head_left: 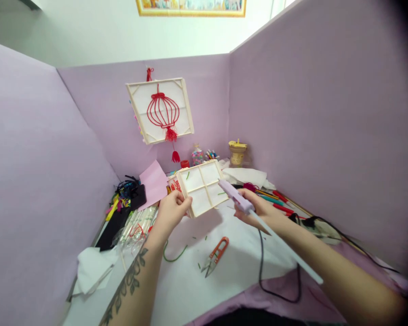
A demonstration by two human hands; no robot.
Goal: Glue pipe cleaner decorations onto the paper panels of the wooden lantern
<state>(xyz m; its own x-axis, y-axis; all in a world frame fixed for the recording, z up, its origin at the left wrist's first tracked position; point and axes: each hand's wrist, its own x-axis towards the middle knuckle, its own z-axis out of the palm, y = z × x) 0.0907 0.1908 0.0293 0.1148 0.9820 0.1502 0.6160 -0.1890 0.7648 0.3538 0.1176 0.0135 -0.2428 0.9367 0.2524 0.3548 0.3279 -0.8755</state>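
Note:
My left hand (174,206) is closed round the lower left edge of a small box lantern (194,200) with a pale wooden frame and white paper panels. One side of it carries red decoration, and short green strips lie on the panel facing me. My right hand (253,209) grips a lilac hot glue gun (236,196), a long glue stick (285,246) jutting from its rear. The gun's nozzle points at the lantern's right side; whether it touches cannot be told. Below, orange thread snips (219,251) and a curved green cord (175,260) lie on the white tabletop (180,290).
A framed panel with a red lantern design (141,102) hangs on the back partition. Bundled sticks (138,225), pink paper (154,183) and folded white cloth (91,267) lie left. A black cable (262,267) loops right, near red markers (283,208). Lilac walls enclose three sides.

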